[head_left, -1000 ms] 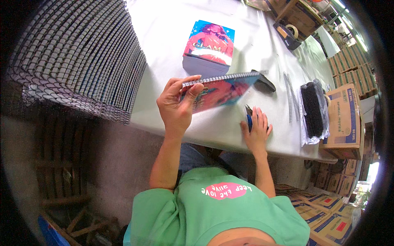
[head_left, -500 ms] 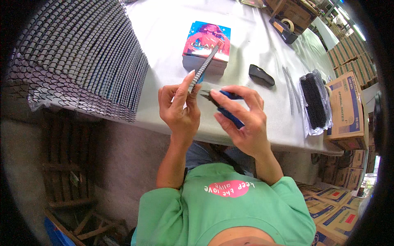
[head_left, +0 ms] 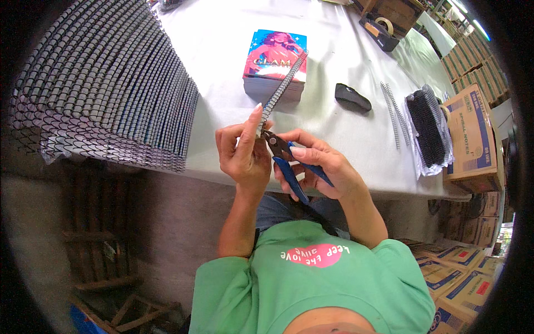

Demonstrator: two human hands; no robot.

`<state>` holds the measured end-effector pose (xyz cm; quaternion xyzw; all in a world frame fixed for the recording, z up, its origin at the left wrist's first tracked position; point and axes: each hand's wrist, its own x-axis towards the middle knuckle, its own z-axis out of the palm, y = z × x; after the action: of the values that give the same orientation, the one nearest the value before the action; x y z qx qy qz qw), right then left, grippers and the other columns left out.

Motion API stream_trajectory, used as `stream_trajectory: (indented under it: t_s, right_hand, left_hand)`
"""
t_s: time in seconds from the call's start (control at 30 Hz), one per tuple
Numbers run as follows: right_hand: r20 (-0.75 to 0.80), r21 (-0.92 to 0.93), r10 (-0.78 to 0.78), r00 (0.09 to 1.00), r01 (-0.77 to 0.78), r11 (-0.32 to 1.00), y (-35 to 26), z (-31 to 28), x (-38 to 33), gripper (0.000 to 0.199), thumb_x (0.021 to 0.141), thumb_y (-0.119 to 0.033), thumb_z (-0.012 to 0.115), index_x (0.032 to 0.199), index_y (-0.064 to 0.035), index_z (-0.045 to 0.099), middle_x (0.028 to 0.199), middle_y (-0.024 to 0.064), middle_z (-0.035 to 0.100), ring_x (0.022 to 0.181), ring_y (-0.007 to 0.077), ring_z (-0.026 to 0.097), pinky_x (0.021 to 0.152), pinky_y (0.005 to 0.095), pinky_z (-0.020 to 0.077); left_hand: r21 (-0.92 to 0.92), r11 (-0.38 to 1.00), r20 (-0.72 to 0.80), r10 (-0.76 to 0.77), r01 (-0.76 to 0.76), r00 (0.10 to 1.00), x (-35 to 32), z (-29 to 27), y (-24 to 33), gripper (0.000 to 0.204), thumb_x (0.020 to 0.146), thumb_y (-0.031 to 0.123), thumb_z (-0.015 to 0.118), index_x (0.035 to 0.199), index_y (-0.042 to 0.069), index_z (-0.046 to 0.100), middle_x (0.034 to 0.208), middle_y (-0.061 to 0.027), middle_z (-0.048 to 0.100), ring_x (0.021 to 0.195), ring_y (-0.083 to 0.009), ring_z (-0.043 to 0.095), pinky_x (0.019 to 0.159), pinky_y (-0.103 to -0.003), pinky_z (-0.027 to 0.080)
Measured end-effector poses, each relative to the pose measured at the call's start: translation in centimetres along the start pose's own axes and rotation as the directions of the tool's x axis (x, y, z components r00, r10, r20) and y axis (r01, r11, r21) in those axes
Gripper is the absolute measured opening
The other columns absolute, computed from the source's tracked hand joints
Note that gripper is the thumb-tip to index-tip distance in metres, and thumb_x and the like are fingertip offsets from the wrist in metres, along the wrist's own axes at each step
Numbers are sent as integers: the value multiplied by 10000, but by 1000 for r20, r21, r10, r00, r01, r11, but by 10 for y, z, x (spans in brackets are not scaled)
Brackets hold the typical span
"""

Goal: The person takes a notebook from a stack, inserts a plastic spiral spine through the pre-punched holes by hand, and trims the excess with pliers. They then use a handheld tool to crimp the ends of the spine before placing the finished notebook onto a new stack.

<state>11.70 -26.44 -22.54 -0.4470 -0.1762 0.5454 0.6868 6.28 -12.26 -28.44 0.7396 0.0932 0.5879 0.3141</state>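
Note:
My left hand grips the near end of a dark spiral binding coil, its index finger stretched along it. The coil slants away to the upper right, in front of the stack of booklets. Whether pages are bound in it I cannot tell from this angle. My right hand is closed around wire cutters with blue handles and dark jaws. The jaws meet the coil's near end beside my left fingers; the exact bite is hidden. Behind the coil sits the stack of booklets with pink and blue illustrated covers.
On the left rises a tall pile of spiral-bound notebooks. To the right lie a black pouch-like item, loose coils, a plastic bag of black coils and a cardboard box. A tape dispenser stands farther back.
My right hand has brought the wire cutters left, onto the coil's near end, and turned them so both handles show. My left hand keeps its hold on the coil, which has shifted slightly.

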Motion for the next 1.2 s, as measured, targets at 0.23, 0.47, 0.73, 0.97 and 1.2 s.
stream_trajectory:
  t_s: [0.23,0.47,0.73,0.97,1.2]
  right_hand:
    - [-71,-997,-560,825,-42,64,28,-52,-19,402,813,-201,616,1206,-175,535,1021,142,545,973,308,537,888,426,386]
    - [-254,-898,-731,633,-435,-64,63,-129,-41,603,796,-364,632,1340,-247,400,1292,152,411,1251,323,356,979,629,209]
    - [-177,-52,-816,551,822,567,-15,-94,17,601,819,-116,654,1322,-117,327,1158,81,539,1042,137,529,795,302,500]
    - [9,-69,-913,407,911,406,-182,40,86,506,850,-161,596,1302,-124,372,1219,108,551,1045,207,567,851,342,450]
    - [726,-469,-688,24,749,-469,-256,132,238,241,810,-71,579,1050,-53,600,953,63,614,871,118,552,690,267,475]
  left_hand:
    - [-327,858,-74,-441,397,894,19,-6,-11,413,860,61,608,1247,-19,484,1049,-54,577,770,-73,487,731,-195,426]
    - [-554,744,-16,-459,374,888,37,-8,9,225,932,134,502,1095,-9,563,1049,-55,579,919,-97,524,843,-234,406]
    - [-802,589,-51,-225,94,973,88,-38,69,188,899,56,501,1069,29,425,999,-126,521,915,-156,527,832,-289,440]
    - [-83,879,-327,420,-469,846,242,-143,95,276,796,83,666,1025,53,514,978,-27,552,824,-151,573,645,-275,492]
    - [154,987,-365,108,-55,925,337,-226,69,168,821,117,589,964,29,596,888,-76,600,837,-189,592,772,-306,476]
